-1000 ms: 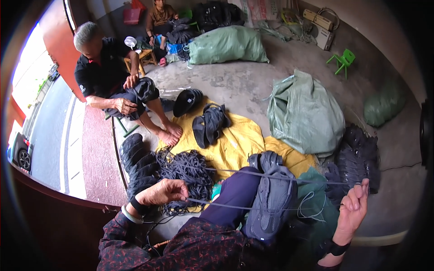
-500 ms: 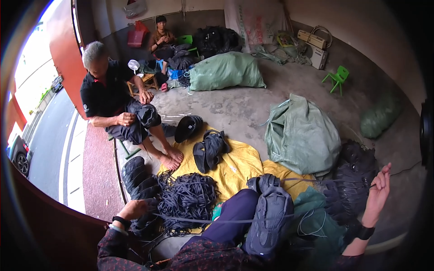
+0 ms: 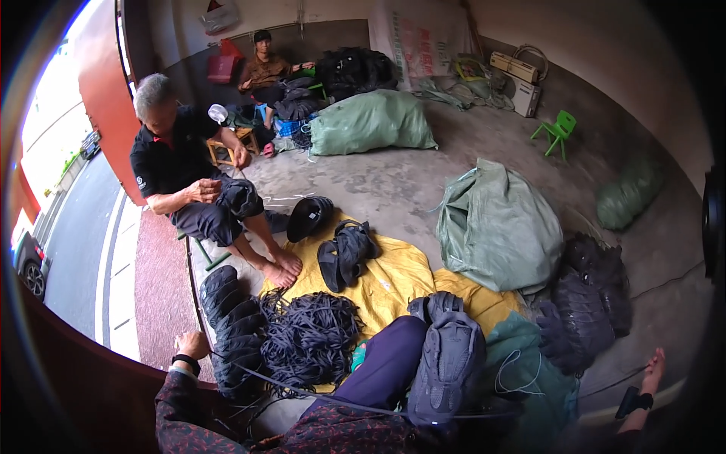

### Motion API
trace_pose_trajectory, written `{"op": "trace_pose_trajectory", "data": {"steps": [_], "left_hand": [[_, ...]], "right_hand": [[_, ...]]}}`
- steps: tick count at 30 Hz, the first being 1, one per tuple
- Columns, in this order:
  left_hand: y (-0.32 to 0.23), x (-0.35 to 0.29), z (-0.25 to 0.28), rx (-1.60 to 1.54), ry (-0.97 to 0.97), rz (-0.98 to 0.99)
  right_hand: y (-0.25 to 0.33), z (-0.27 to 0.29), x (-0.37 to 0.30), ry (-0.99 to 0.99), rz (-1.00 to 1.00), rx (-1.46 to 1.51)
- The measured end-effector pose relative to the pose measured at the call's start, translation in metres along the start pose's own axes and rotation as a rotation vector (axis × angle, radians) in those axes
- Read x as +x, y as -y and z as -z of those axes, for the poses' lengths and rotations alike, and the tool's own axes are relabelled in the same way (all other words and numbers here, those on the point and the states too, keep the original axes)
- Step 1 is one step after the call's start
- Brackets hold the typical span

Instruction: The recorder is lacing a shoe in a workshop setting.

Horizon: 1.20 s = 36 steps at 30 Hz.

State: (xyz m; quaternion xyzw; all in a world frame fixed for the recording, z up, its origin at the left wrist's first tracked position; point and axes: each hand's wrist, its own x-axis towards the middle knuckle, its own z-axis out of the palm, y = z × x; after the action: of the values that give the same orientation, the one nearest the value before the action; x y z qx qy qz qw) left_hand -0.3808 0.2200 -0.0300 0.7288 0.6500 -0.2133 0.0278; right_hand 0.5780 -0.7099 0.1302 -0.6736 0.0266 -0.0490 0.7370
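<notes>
A dark grey shoe upper rests on my lap, its toe end toward me. My left hand is out to the left, closed on one end of a dark flat shoelace that runs low across my lap below the upper. Out at the far right, my right hand is closed on a thin dark lace end. A large tangled heap of black laces lies in front of my left knee. Left of that heap stands a row of nested dark uppers.
A barefoot person sits at the left; another sits at the back. A yellow sheet bears more dark uppers. Green sacks stand beyond it. Bundled uppers lie right, and a small green chair stands behind.
My hands have spread farther apart: the left moved outward, the right outward and down toward me. The lace across my lap now hangs lower. The person at the back has spread their hands.
</notes>
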Motion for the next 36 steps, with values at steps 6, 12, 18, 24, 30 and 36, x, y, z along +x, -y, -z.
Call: {"op": "trace_pose_trajectory", "data": {"steps": [6, 12, 18, 24, 30, 36], "left_hand": [[0.046, 0.007, -0.027, -0.113, -0.063, 0.201], [-0.014, 0.042, -0.002, -0.057, -0.095, -0.047], [-0.113, 0.006, 0.012, -0.063, -0.084, -0.720], [-0.291, -0.151, 0.134, -0.942, 0.333, -1.122], [-0.365, -0.221, 0.157, -1.020, 0.485, -1.334], [-0.398, -0.242, 0.158, -1.224, 0.581, -1.471]], "right_hand": [[0.062, 0.046, 0.037, -0.104, 0.123, -0.051], [0.034, 0.046, -0.042, -0.159, 0.079, -0.259], [0.010, -0.211, -0.182, 0.230, 0.001, -0.251], [0.002, -0.381, -0.370, 0.859, -0.099, -0.224], [0.005, -0.450, -0.437, 1.250, -0.084, -0.349], [-0.010, -0.436, -0.438, 1.358, 0.029, -0.275]]}}
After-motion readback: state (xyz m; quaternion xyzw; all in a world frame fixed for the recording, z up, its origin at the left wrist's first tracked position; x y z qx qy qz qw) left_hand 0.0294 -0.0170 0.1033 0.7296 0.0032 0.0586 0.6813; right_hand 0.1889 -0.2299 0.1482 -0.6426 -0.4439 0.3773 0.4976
